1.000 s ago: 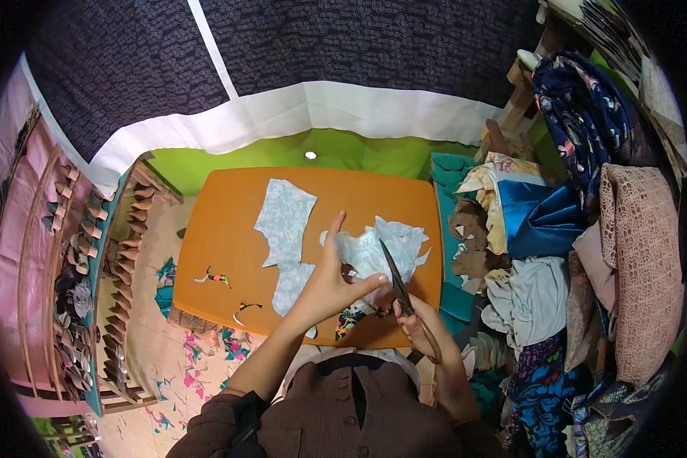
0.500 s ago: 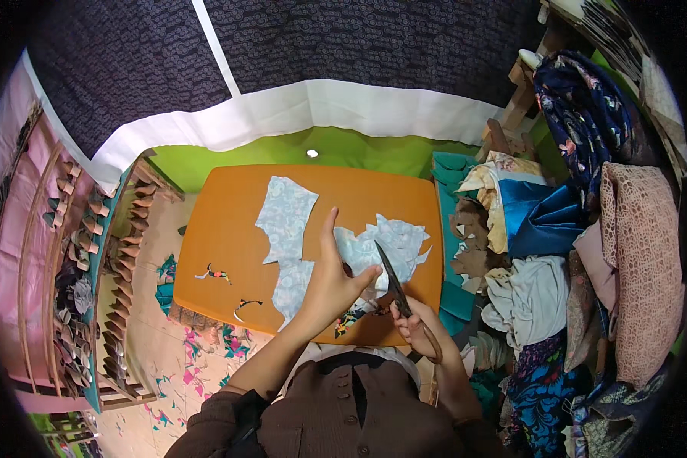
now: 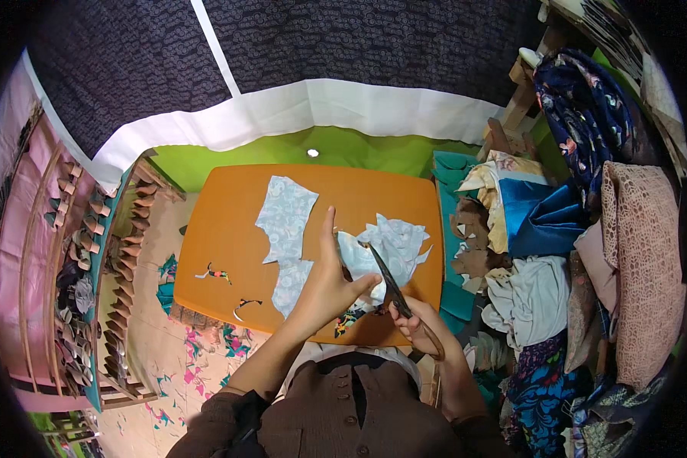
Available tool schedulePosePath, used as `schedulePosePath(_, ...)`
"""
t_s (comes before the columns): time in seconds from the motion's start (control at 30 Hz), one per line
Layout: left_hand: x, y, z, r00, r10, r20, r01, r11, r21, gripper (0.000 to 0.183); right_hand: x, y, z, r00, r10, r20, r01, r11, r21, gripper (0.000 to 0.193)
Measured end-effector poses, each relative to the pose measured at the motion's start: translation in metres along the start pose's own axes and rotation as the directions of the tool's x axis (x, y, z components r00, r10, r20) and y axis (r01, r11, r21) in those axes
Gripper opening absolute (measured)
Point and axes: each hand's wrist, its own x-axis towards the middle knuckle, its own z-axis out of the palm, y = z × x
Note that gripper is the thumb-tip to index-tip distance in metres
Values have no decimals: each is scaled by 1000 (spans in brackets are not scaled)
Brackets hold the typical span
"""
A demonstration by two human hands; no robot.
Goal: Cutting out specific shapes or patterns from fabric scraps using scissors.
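My right hand [image 3: 416, 324] grips dark metal scissors [image 3: 389, 278] by the handle. Their blades point up and left, with the tip at the edge of a pale blue patterned fabric piece [image 3: 356, 259]. Beside that piece, my left hand [image 3: 327, 286] has its index finger raised and its thumb stretched toward the blades. The fabric sits between thumb and fingers and seems held there; the lower fingers are partly hidden. More pale fabric cutouts [image 3: 404, 238] lie beyond the scissors. Another patterned cutout [image 3: 286, 217] lies flat left of my hand.
The orange table [image 3: 221, 206] also carries small dark scraps [image 3: 218, 273] at its left. Heaped cloth, including a shiny blue piece [image 3: 542, 217], crowds the right side. A rack of shaped pieces [image 3: 126, 282] stands left, with colourful scraps [image 3: 195, 366] on the floor.
The scissor tip has shifted slightly left to the fabric's edge. The fabric between my hands has tilted a little, while my left hand has barely moved.
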Motion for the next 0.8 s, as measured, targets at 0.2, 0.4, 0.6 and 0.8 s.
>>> schedulePosePath(0.2, 0, -1, -2, 998, 20, 68, -19, 1000, -18, 102, 0, -7, 4, 999, 36, 24, -36, 999, -14, 79)
schedulePosePath(0.4, 1, 0, -8, 997, 15, 76, -17, 1000, 18, 101, 4, -7, 3, 999, -36, -1, 35, 976, -215, 73)
schedulePosePath(0.6, 3, -21, -4, 997, 71, 33, -67, 993, -96, 94, 3, -3, 0, 981, -186, 64, 195, 891, -410, 70)
schedulePosePath(0.8, 2, -17, -4, 999, 11, -42, -15, 993, -116, 91, 9, 11, -1, 981, -183, 58, 192, 931, -312, 57)
